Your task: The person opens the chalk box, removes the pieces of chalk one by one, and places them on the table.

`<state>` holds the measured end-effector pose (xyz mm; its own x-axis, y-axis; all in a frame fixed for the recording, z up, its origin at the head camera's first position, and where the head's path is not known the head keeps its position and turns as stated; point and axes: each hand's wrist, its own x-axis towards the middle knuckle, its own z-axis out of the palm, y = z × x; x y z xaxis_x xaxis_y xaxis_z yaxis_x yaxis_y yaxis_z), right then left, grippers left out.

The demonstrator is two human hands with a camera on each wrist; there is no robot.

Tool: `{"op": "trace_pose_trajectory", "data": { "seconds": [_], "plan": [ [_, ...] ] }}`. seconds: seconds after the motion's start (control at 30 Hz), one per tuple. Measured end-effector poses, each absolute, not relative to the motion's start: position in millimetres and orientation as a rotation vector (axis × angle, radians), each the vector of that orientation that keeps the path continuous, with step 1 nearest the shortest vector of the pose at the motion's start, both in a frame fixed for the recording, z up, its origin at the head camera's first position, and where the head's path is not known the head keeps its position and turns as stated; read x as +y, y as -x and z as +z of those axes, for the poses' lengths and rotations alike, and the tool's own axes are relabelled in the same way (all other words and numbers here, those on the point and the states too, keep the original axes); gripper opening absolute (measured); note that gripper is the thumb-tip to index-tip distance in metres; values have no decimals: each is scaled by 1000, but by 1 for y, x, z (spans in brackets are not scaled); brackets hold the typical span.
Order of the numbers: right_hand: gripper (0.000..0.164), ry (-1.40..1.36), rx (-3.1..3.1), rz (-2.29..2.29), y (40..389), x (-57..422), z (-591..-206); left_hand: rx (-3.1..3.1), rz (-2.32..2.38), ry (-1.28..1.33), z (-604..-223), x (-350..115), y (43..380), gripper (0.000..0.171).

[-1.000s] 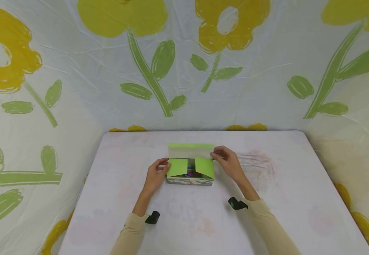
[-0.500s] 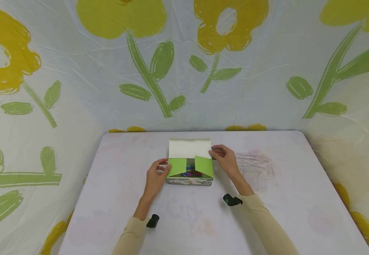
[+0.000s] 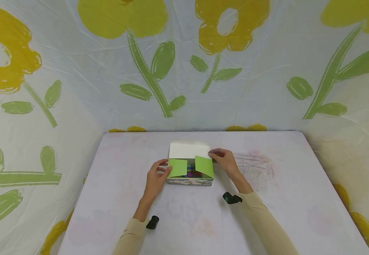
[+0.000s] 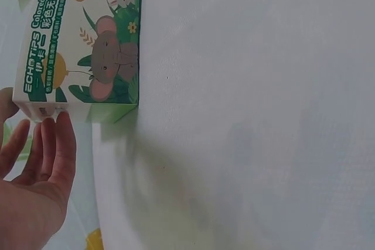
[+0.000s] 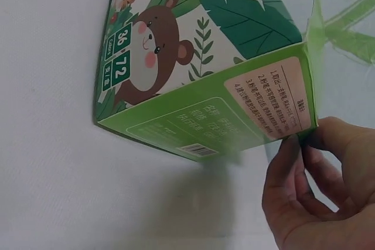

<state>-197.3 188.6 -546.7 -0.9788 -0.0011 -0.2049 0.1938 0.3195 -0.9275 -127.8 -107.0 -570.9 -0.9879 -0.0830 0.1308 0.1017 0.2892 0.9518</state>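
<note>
A cardboard box of coloured chalk [image 3: 189, 181], printed with animals, stands on the table with its white-lined lid [image 3: 189, 151] raised at the back. Two green inner flaps, a left flap [image 3: 177, 168] and a right flap [image 3: 204, 166], partly cover the top. Colourful contents [image 3: 193, 172] show in the gap between them. My left hand [image 3: 153, 179] rests against the box's left end, thumb at the upper edge and fairly straight fingertips on the end panel [image 4: 53, 110]. At the back right corner, my right hand [image 3: 227, 163] pinches the box's card edge between thumb and fingers.
A pale, faintly stained table [image 3: 191, 219] lies under the box. Flower-printed cloth [image 3: 101, 71] hangs behind it and at both sides. Small black cameras sit at the left cuff [image 3: 153, 222] and right cuff [image 3: 231, 198].
The lid has swung up and back, so its white inner side shows instead of the green strip along its edge. My right hand has shifted slightly left; my left hand stays at the box's end.
</note>
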Motion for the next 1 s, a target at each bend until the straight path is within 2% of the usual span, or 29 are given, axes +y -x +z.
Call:
{"op": "trace_pose_trajectory", "data": {
  "seconds": [0.4,0.77,1.0],
  "plan": [
    [37,-226,2416,-1685,198,188,-548,-2304,-1793,-10,-571,-100,128,38],
    [28,187,2678,-1848,176,186,-556,-2326,-1563,125,-570,-98,124,29],
    [31,278,2674,-1912,156,186,-556,-2452,-1412,266,-565,-98,118,54]
  ]
}}
